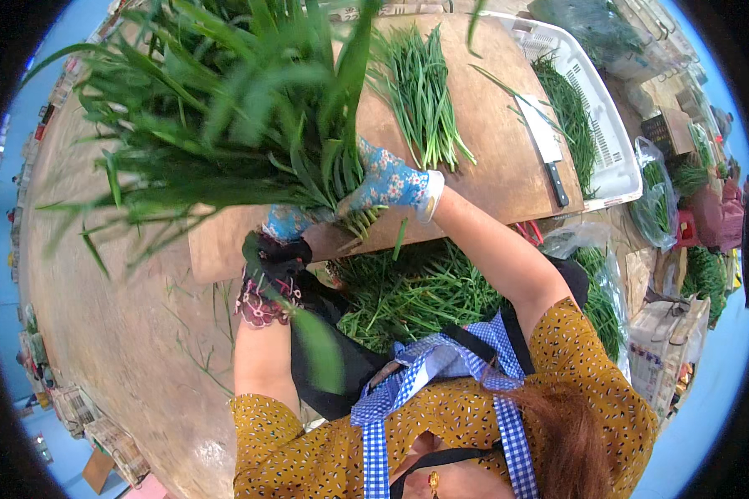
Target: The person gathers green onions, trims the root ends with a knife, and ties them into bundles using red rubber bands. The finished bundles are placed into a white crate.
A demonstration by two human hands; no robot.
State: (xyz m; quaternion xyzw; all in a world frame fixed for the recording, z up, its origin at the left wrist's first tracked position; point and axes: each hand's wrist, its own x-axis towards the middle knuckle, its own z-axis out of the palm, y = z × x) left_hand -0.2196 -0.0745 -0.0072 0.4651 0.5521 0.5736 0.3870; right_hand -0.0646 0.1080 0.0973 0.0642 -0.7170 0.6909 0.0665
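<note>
In a blue floral glove, my right hand (387,181) grips the base of a large bunch of long-leaved greens (237,118), whose leaves fan out to the upper left, partly blurred. My left hand (293,221), also in a blue floral glove, is under the bunch near its stems; leaves hide its fingers. Below the hands lies the wooden board (496,181). A smaller bundle of thin green stalks, which look like chives (421,93), rests on it, pale ends towards me. Farther right on the board lies a broad-bladed kitchen knife (540,134) with a black handle.
A white plastic basket (615,156) with greens adjoins the board's right side. Loose greens (418,305) are heaped below the near edge, by my lap. Bagged greens (655,193) stand at the right. Scattered leaves (203,355) lie on the floor at the left.
</note>
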